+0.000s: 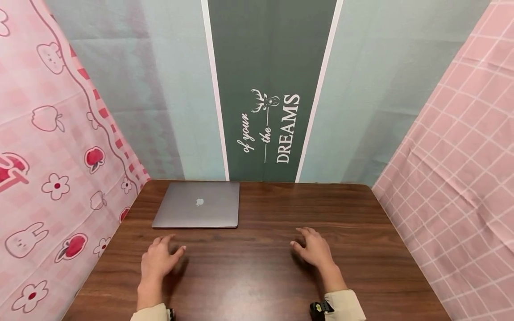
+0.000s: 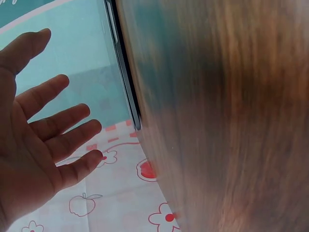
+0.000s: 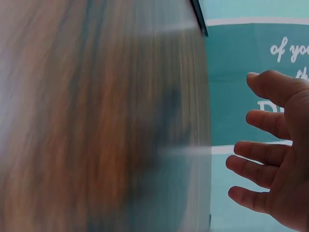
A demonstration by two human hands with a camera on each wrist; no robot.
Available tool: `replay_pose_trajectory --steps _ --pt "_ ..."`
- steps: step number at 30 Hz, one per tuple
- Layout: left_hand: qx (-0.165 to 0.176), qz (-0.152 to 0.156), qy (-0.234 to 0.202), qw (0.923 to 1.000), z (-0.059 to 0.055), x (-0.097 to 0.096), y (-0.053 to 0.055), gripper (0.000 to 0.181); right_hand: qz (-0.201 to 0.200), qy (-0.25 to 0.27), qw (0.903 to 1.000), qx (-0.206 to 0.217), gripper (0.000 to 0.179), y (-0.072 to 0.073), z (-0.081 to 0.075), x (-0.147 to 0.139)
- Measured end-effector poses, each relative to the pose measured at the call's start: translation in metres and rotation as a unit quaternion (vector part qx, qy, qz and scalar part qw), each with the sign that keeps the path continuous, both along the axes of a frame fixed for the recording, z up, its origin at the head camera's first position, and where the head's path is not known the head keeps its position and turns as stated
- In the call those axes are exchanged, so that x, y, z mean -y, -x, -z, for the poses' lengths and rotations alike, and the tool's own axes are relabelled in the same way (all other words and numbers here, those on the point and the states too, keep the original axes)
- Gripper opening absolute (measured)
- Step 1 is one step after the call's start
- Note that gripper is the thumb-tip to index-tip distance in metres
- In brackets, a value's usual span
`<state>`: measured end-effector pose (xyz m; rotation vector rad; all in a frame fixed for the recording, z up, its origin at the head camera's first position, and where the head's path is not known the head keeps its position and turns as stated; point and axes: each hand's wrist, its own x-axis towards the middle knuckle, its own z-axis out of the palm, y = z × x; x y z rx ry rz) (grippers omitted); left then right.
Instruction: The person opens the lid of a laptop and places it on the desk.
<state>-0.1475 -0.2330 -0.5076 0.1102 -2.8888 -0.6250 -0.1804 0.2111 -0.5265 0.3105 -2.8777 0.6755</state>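
A closed grey laptop (image 1: 196, 211) with an apple logo lies flat at the back left of the table. Just in front of its left corner is my left hand (image 1: 158, 258), fingers spread and holding nothing. My right hand (image 1: 315, 249) is held over the table to the right of the laptop, with fingers loosely extended and nothing in them. In the left wrist view the thin edge of the laptop (image 2: 126, 72) shows beyond the fingers. The right wrist view has my right hand (image 3: 275, 150) at its side, and a dark corner of the laptop (image 3: 199, 17) at the top.
The brown wooden table (image 1: 257, 249) has a glossy surface. A pink patterned cloth (image 1: 56, 147) hangs on the left and a pink checked cloth (image 1: 462, 169) on the right. Behind the table hangs a green curtain (image 1: 265, 53) with white lettering.
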Motion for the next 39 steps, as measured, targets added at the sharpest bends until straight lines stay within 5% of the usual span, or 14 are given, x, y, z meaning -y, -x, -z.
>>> replay_pose_trajectory --steps 8,19,31,35,39 --pt "0.035 -0.014 -0.001 0.9993 -0.002 0.013 0.006 0.062 -0.02 -0.006 0.9997 -0.009 0.053 0.009 -0.001 0.031" --pt "0.025 -0.034 0.008 0.9991 -0.002 0.034 0.015 0.065 -0.075 -0.035 0.9963 -0.025 0.057 0.017 0.0 0.071" --pt "0.057 -0.029 0.006 0.998 -0.001 0.053 0.032 0.07 -0.112 -0.069 0.9907 -0.036 0.055 0.036 0.001 0.109" --pt "0.061 -0.025 -0.006 0.9978 0.003 0.057 0.037 0.071 -0.114 -0.05 0.9921 -0.013 0.056 0.043 0.002 0.12" --pt "0.065 -0.02 -0.03 0.9973 0.008 0.062 0.042 0.073 -0.13 0.027 0.9908 0.028 0.058 0.049 0.006 0.132"
